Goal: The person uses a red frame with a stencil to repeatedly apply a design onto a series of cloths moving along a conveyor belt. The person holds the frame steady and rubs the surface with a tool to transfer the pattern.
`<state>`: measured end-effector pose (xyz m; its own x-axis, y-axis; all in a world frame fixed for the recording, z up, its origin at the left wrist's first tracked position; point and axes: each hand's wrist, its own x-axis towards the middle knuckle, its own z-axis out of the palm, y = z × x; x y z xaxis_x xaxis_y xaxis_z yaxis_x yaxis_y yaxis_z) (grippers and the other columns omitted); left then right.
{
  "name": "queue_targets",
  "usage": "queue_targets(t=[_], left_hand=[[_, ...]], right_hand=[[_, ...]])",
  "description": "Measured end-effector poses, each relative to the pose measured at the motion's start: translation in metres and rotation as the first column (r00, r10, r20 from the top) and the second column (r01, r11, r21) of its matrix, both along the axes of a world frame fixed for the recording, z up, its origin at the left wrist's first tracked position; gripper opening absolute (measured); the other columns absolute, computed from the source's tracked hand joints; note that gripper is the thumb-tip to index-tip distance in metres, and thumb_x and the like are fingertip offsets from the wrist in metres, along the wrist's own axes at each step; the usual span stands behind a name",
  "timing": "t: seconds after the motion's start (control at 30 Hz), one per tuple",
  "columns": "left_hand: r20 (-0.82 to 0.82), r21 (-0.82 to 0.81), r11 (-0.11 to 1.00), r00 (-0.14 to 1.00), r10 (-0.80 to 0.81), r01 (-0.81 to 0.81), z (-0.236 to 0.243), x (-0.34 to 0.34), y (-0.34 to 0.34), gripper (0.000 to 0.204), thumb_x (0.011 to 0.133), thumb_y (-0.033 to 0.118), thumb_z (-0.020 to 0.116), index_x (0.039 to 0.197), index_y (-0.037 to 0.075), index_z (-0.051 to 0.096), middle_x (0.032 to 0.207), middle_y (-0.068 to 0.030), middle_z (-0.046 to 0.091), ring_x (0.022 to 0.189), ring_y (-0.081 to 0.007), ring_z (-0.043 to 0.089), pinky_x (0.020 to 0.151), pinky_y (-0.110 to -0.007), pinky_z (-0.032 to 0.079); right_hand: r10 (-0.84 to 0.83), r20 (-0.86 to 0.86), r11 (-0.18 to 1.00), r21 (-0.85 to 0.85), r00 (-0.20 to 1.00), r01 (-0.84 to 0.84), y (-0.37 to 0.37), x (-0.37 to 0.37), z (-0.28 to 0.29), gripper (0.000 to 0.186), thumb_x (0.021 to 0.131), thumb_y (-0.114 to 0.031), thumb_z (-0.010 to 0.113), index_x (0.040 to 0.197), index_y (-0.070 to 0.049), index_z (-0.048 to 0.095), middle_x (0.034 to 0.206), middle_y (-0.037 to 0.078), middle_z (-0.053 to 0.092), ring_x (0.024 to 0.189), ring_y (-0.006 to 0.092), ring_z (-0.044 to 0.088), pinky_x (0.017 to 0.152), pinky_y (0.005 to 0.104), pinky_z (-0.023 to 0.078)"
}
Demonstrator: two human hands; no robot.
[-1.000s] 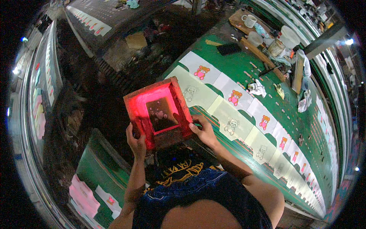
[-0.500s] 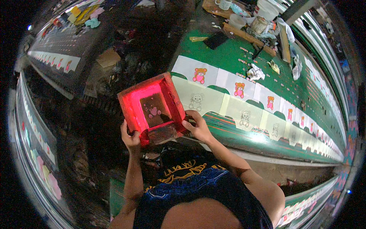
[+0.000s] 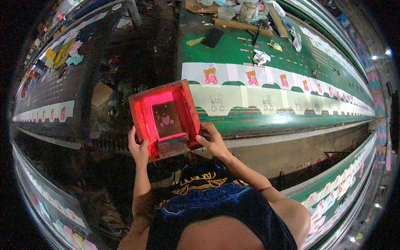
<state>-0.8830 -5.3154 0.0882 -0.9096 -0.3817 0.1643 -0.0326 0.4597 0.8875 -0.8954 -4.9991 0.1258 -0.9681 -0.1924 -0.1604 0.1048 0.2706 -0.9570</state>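
Between my hands is a screen printing frame [image 3: 183,102], a square wooden box stained bright pink inside, with a small bear pattern showing in its mesh. A squeegee-like block [image 3: 173,146] rests inside along its near edge. My left hand [image 3: 139,146] grips the lower left side, thumb on top. My right hand [image 3: 211,139] grips the lower right side. The frame is held in the air, slightly tilted, over the dark gap left of the green table. On that table lie cut fabric pieces with coloured bears [image 3: 251,78] and pieces with outlined bears [image 3: 266,102].
The long green printing table [image 3: 250,130] runs off to the right. Its far part carries a crumpled white cloth [image 3: 261,57], a dark flat block [image 3: 212,37], wooden bars [image 3: 241,25] and tubs [image 3: 248,10]. Another table [image 3: 83,50] with printed pieces stands at the left.
My view has turned, so the green table's rows now lie more level and higher in the picture. Both hands still hold the frame, at nearly the same place before me.
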Motion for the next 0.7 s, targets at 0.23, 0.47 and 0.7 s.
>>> queue_targets(t=[0.23,0.47,0.7], left_hand=[[-0.109,-0.005,0.990,0.984,-0.140,0.140,0.005,-0.025,0.014,0.064,0.075,-0.006,0.062,0.138,-0.002,0.053,0.138,-0.0167,0.056,0.131,-0.0311,0.053,0.112,-0.041,0.039],[-0.090,0.026,0.980,0.977,-0.193,0.196,0.002,-0.045,0.035,0.065,0.074,-0.008,0.062,0.138,-0.004,0.052,0.138,-0.0175,0.055,0.130,-0.0300,0.053,0.112,-0.040,0.039],[-0.096,0.063,0.978,0.976,-0.195,0.201,-0.012,-0.084,0.076,0.063,0.074,-0.009,0.062,0.136,-0.004,0.054,0.136,-0.0169,0.057,0.128,-0.0286,0.055,0.112,-0.039,0.039]], right_hand=[[-0.195,0.063,0.960,-0.192,0.979,0.203,0.004,0.018,-0.004,0.054,0.093,-0.019,0.072,0.137,0.001,0.050,0.132,0.014,0.054,0.124,0.0241,0.055,0.106,0.0372,0.044],[-0.239,0.081,0.962,-0.118,0.968,0.247,0.025,0.015,-0.015,0.056,0.094,-0.019,0.072,0.140,0.000,0.047,0.134,0.015,0.055,0.125,0.0259,0.055,0.104,0.0375,0.045],[-0.329,0.005,0.941,-0.089,0.944,0.328,0.059,-0.012,-0.026,0.056,0.090,-0.021,0.075,0.135,0.002,0.052,0.128,0.016,0.058,0.120,0.0274,0.058,0.104,0.0377,0.045]])
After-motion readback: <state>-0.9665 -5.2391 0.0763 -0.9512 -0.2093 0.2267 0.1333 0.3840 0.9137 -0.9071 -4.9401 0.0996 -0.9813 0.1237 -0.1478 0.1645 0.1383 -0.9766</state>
